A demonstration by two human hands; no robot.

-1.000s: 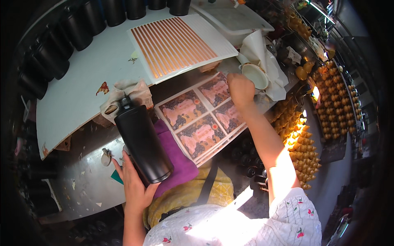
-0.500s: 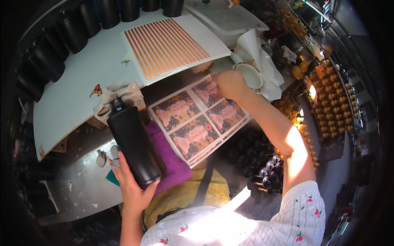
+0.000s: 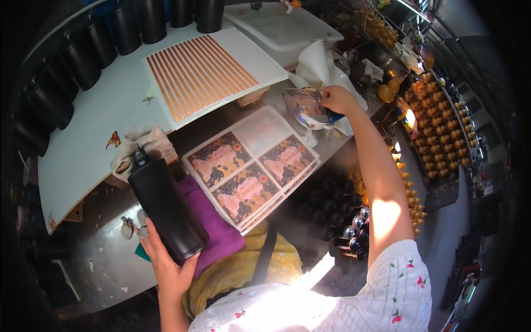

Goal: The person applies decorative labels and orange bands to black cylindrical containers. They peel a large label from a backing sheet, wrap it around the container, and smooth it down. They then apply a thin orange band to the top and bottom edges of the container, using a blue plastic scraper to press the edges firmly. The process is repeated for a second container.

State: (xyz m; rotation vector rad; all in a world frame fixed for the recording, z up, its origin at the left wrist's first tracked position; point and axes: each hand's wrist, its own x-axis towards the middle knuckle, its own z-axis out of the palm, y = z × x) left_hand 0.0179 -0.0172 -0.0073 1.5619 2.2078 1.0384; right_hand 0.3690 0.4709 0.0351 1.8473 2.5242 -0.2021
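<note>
The tray [image 3: 269,134] lies right of the bottle [image 3: 166,207], the cloth [image 3: 213,235] between them; printed sheets [image 3: 243,193] fill three tray compartments; behind, a strip sheet [image 3: 204,72] lies on a board [image 3: 83,149]; a bottle row [image 3: 126,30] lines the board's rear and left; a bowl [image 3: 314,125] stands rear right.

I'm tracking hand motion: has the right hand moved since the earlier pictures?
Yes: against the tray, the right hand has moved right and up in view, carrying a printed sheet.
</note>
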